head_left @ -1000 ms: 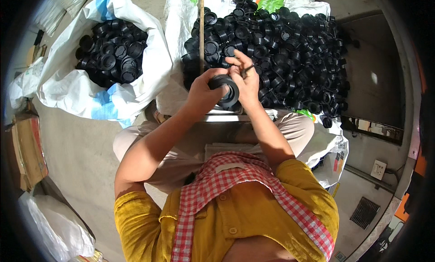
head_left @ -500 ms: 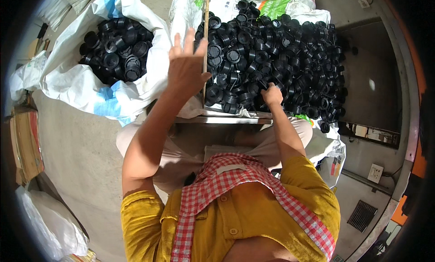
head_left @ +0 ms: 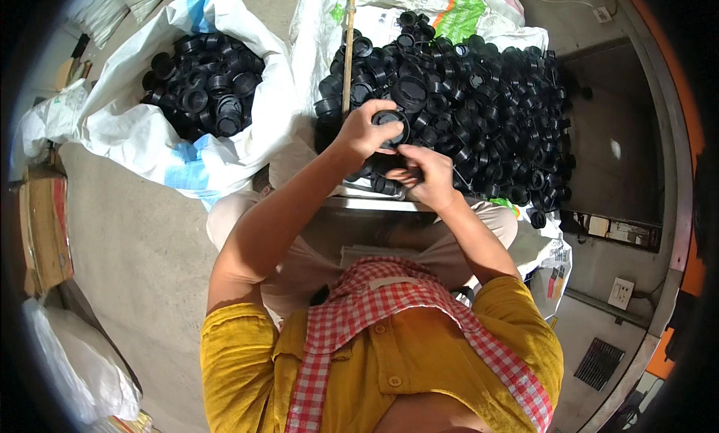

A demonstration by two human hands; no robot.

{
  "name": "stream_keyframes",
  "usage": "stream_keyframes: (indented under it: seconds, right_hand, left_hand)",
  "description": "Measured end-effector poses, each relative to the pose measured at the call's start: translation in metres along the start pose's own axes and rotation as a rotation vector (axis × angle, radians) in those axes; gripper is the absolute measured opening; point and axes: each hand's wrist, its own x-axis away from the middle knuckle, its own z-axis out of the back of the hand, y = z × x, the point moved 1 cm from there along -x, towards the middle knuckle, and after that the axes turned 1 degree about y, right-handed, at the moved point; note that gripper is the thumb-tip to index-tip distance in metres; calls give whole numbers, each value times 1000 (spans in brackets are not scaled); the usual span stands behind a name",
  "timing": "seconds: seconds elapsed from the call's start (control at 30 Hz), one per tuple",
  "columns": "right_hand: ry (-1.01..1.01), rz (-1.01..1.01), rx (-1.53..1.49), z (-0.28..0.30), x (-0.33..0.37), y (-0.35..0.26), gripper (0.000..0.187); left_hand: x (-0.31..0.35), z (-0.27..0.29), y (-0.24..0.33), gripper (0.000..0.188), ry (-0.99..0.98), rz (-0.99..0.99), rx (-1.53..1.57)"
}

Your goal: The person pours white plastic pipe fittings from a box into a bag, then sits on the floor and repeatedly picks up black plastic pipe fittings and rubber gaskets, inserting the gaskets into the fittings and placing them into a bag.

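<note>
Over the near left part of a heap of black plastic caps (head_left: 479, 111), my left hand (head_left: 363, 133) grips one round black cap (head_left: 389, 124), its thumb across the face and fingers round the rim. Against the near edge of that cap, my right hand (head_left: 431, 174) is closed, thumb and finger pinched together. Whatever sits between those fingertips is too small or hidden to make out. A larger round black cap (head_left: 410, 94) lies in the heap just beyond my left hand.
At the left, a white woven sack (head_left: 112, 126) stands with its mouth wide, holding more black caps (head_left: 206, 81). A thin wooden stick (head_left: 349, 51) runs along the heap's left side. Printed sacks (head_left: 464, 13) lie behind the heap, and a wall socket (head_left: 620, 292) is at the right.
My left hand has come from the stick, where its fingers were spread, in and toward me, and now grips a cap. My right hand has moved left out of the heap to meet it.
</note>
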Motion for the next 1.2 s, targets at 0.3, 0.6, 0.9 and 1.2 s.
stream_keyframes:
  seconds: [0.3, 0.6, 0.9, 1.2]
  right_hand:
    - [-310, -470, -149, 41, -8, 5, 38]
    - [224, -978, -1024, 3, 65, 2, 39]
    - [-60, -658, -405, -3, 81, -24, 15]
    - [-386, -698, -534, 10, 74, -31, 15]
  left_hand:
    - [40, -8, 13, 26, -185, -807, -768]
    - [51, -13, 10, 32, -216, -830, -963]
    - [61, -13, -3, 84, -505, -332, -304]
    - [53, -9, 1, 38, -851, -110, -804]
